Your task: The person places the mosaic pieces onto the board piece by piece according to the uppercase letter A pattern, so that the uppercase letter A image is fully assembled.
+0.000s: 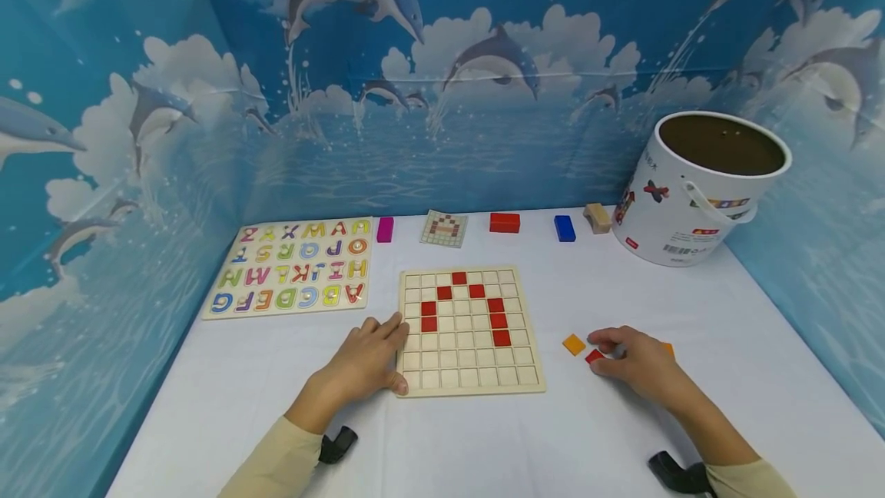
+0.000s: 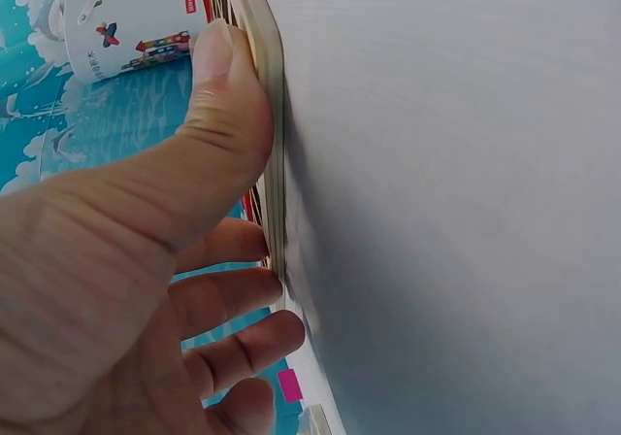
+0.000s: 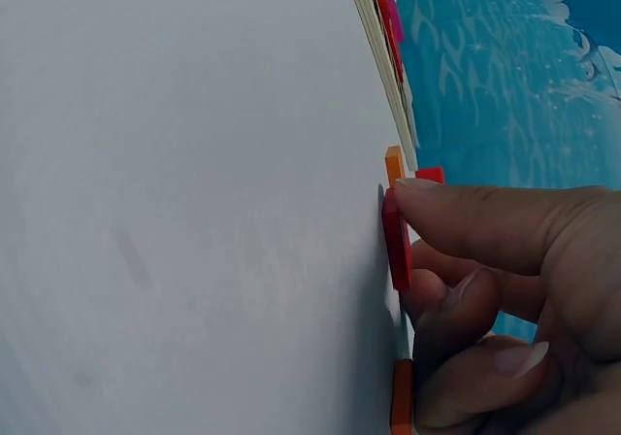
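A wooden grid board [image 1: 469,379] lies flat in the middle, with several red square tiles [image 1: 498,320] in an arch-like pattern. My left hand [image 1: 366,360] rests against its left edge, thumb near the front corner and fingers spread farther up. In the left wrist view, the thumb [image 2: 218,105] touches the board's edge. Right of the board, my right hand [image 1: 643,366] pinches a loose red tile [image 3: 396,241] between thumb and a finger, low at the table. An orange tile [image 1: 574,344] lies just left of it; another orange tile [image 1: 667,348] is partly hidden behind the hand.
An alphabet board [image 1: 290,263] lies back left. Along the back stand a magenta block [image 1: 385,230], a small pattern card [image 1: 444,229], a red block [image 1: 505,223], a blue block [image 1: 564,228] and a wooden block [image 1: 598,218]. A white bucket [image 1: 681,206] stands back right.
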A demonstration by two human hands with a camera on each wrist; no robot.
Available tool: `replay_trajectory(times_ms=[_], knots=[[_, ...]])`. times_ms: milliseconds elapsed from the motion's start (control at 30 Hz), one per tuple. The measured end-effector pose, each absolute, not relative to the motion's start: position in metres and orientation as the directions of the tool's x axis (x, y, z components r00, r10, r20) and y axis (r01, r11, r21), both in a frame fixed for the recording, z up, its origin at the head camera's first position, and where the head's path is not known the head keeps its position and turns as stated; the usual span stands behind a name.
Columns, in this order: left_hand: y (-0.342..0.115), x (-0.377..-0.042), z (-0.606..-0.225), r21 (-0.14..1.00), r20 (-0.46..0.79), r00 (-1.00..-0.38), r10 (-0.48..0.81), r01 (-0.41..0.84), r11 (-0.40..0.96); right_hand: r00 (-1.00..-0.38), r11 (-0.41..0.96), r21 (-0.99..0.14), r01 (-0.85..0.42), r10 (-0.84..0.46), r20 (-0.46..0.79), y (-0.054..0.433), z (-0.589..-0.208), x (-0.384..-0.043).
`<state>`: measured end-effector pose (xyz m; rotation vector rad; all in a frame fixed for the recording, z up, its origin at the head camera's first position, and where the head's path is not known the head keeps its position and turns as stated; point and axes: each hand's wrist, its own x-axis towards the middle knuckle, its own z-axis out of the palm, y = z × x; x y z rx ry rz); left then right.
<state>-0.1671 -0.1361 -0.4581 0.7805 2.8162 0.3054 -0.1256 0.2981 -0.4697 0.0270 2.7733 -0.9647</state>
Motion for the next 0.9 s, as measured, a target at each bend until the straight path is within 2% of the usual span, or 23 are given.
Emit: replay_trajectory(times_ms=[267, 600, 733, 900], knots=[[-0.136, -0.170, -0.457, 0.252, -0.136, -0.843, 0.520, 0.478, 0.841, -0.986, 0.815, -0.576, 0.062, -0.041, -0.164, 0.292, -0.468, -0.126], [-0.135, -0.172, -0.458, 0.254, -0.130, -0.846, 0.518, 0.476, 0.842, -0.978, 0.806, -0.586, 0.082, -0.048, -0.203, 0.296, -0.465, -0.129], [-0.134, -0.170, -0.458, 0.257, -0.131, -0.840, 0.527, 0.485, 0.836, -0.985, 0.766, -0.637, 0.083, -0.032, -0.167, 0.298, -0.463, -0.135], [-0.135, -0.167, -0.459, 0.243, -0.141, -0.839, 0.526, 0.485, 0.840, -0.984, 0.639, -0.761, 0.113, -0.037, -0.177, 0.287, -0.458, -0.154]])
